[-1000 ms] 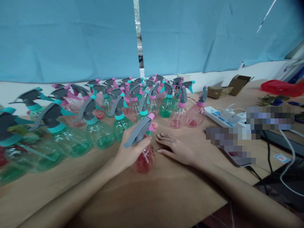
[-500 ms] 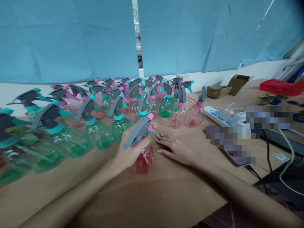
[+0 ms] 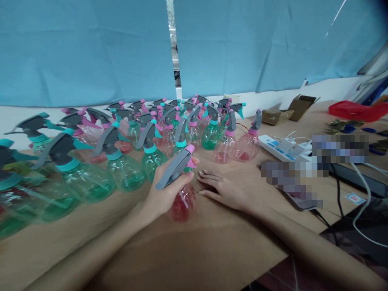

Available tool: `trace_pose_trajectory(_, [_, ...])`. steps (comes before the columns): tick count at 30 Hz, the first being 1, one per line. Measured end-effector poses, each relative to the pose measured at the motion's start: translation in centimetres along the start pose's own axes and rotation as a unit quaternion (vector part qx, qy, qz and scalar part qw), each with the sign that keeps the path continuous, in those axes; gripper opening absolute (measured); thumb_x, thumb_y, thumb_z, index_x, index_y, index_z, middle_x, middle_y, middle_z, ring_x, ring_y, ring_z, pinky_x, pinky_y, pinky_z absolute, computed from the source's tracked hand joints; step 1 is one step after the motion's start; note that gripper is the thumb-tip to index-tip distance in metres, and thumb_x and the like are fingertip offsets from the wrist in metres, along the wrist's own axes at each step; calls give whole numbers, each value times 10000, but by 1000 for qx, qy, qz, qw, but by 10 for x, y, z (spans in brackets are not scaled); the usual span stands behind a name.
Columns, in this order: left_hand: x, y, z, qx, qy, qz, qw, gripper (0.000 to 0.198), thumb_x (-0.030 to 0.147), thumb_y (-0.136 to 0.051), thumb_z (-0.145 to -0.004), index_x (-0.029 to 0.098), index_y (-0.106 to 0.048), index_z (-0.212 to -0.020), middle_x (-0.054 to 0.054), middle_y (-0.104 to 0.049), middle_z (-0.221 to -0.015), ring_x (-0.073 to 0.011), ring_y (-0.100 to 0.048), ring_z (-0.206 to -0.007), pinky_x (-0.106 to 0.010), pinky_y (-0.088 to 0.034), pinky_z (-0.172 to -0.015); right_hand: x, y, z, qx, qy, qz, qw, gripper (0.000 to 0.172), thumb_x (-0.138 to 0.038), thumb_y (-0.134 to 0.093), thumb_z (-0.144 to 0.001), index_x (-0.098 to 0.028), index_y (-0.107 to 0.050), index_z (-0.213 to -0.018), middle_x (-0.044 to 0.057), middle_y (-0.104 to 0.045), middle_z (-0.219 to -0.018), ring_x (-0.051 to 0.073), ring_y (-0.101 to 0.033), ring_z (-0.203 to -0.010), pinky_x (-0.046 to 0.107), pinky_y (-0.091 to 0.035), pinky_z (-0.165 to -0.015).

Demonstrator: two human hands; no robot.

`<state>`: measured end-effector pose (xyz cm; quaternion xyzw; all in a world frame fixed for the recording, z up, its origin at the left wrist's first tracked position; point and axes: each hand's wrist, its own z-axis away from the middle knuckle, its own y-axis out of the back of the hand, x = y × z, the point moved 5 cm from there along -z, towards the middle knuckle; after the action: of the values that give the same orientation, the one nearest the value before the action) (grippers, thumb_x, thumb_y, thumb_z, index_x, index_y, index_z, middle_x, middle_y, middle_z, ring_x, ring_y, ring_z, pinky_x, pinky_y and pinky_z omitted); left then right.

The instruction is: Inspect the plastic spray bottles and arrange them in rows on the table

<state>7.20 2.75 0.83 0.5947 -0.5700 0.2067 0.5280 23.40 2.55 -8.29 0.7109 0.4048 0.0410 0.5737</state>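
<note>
My left hand is wrapped round the neck of a pink spray bottle with a grey head and a pink nozzle. The bottle stands upright on the brown table. My right hand lies flat just right of it, fingers spread and pointing at the bottle, holding nothing. Behind my left hand are green spray bottles with teal collars, one to the left of it. Two pink spray bottles stand beyond my right hand, the outer one leaning a little.
Many more green and pink spray bottles crowd the left and back of the table. On the right are a white power strip, cables, a blurred flat device, an open cardboard box and a red plastic bag. A blue cloth hangs behind.
The whole view has shifted very slightly. My left hand keeps its hold on the pink bottle, and my right hand still lies flat in the same place.
</note>
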Motion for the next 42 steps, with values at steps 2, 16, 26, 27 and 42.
trace_pose_trajectory(2, [3, 1, -1, 2, -4, 0, 1000, 136, 249, -577, -780, 235, -629, -906, 15, -649, -800, -145, -581, -692, -274, -460, -655, -1, 0, 0, -3, -1, 8, 1000, 513, -472, -441, -897, -179, -476, -1317, 108, -487, -1359, 232, -381, -1305, 444, -333, -1076])
trace_pose_trajectory(16, [13, 3, -1, 18, -29, -40, 999, 87, 163, -516, -700, 206, -591, -699, 3, -622, -714, -164, -576, -684, -298, -468, -637, -1, 0, -1, 5, 6, 3, 1000, 498, -459, -456, -893, -195, -481, -1314, 105, -480, -1365, 231, -395, -1297, 442, -332, -1075])
trace_pose_trajectory(26, [16, 3, -2, 29, -70, -95, 993, 155, 196, -506, -726, 229, -630, -814, 53, -484, -563, -118, -415, -489, -260, -400, -504, 1, 2, 0, -20, -4, -10, 1000, 576, -527, -475, -859, -167, -489, -1307, 114, -456, -1384, 234, -340, -1328, 429, -292, -1095])
trace_pose_trajectory(27, [15, 3, -2, 32, -65, -101, 992, 142, 210, -519, -733, 226, -631, -819, 55, -473, -552, -117, -411, -486, -258, -397, -500, 0, 4, 0, -33, -8, -15, 999, 616, -557, -503, -828, -163, -497, -1301, 122, -428, -1402, 247, -327, -1335, 436, -286, -1095])
trace_pose_trajectory(42, [7, -34, -29, 36, -89, -18, 995, 381, 362, -691, -743, 219, -616, -1088, -13, -652, -787, -167, -605, -680, -322, -515, -673, -39, 40, 19, 63, -95, -149, 982, 850, -590, -676, -657, -218, -352, -1350, 129, -499, -1319, 303, -473, -1205, 509, -396, -970])
